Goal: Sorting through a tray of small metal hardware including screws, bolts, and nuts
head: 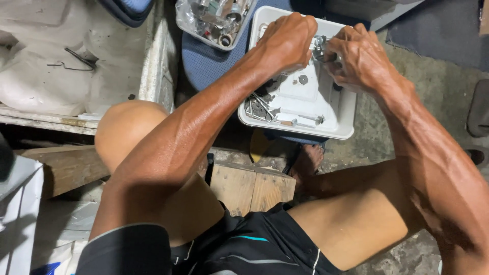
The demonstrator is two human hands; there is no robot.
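Together, hands: left hand (284, 40) and right hand (356, 56) meet over the shallow white rectangular plastic tray (345, 114).
Held part: small shiny metal fitting (320, 48), pinched between curled fingers of both hands, above the tray's far end.
Tray contents: thin steel hex keys (259, 106) at its near left corner; a slim bolt (309, 119) along its near edge.
Beyond tray: clear plastic tub (189, 23) of metal hardware, to its upper left.
Beneath tray: blue padded stool (209, 63).
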